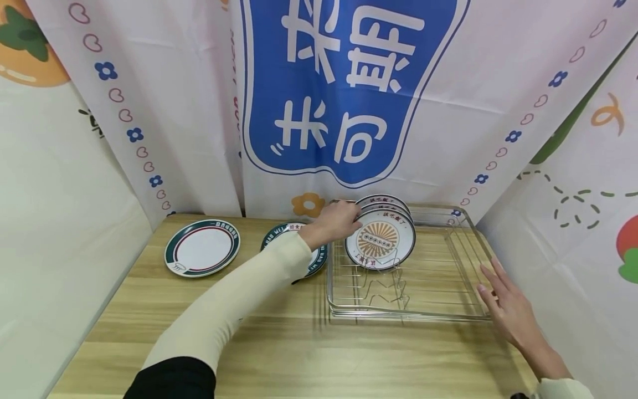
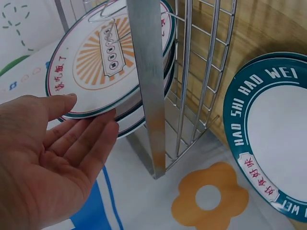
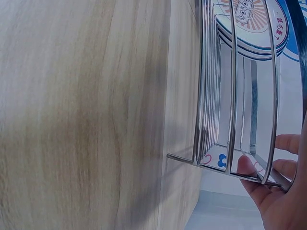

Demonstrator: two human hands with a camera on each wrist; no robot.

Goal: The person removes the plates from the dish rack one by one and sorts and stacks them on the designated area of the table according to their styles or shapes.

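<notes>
Front plate (image 1: 380,235): white, orange sunburst print, standing tilted in the left part of the wire rack. Foremost of three.
Rear plates (image 1: 382,197): two, close behind it, also in the rack.
Left hand (image 1: 335,220): thumb on the front plate's face, fingers behind its rim; looks like a light pinch. How much load it takes, can't tell.
Wire rack (image 1: 408,316): on the desk, upright; bare slots show in front of the plates.
Right hand (image 1: 510,310): loose, fingers nearly straight, touching the rack's right side near the front corner. Probably steadying it.
Green-rimmed plate, near (image 2: 278,124): flat on the desk just left of the rack; another rim shows under it.
Green-rimmed plate, far (image 1: 203,249): flat on the desk, farther left.
Progress: my read, partway. Three plates racked, the green-rimmed ones outside. Loading or unloading, can't tell.
Desk (image 1: 299,360): wood-grain top under everything.
Backdrop (image 1: 498,66): printed cloth behind the rack.
</notes>
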